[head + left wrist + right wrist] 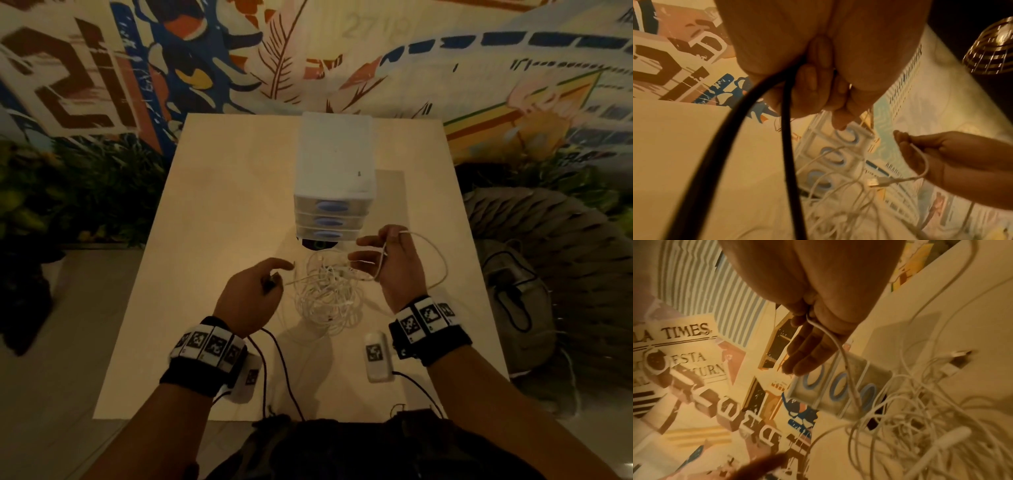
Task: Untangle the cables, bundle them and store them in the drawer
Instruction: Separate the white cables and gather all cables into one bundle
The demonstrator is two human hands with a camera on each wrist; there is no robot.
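Note:
A tangle of white cables (325, 291) lies on the pale table (222, 205), in front of a white drawer unit (332, 205) whose three blue-handled drawers are closed. My left hand (274, 277) is left of the tangle, fingers curled round a black cable (785, 146) that hangs from the fist in two strands. My right hand (376, 253) is raised to the right of the tangle. A white cable (442, 260) is hooked between its thumb and fairly straight fingers (803, 356) and loops out to the right. Its USB plug (874, 181) dangles below the hand.
A dark round object (317, 244) sits at the foot of the drawer unit. A grey bag (513, 308) lies on the floor to the right of the table, plants (85, 188) stand to the left, and a painted wall is behind.

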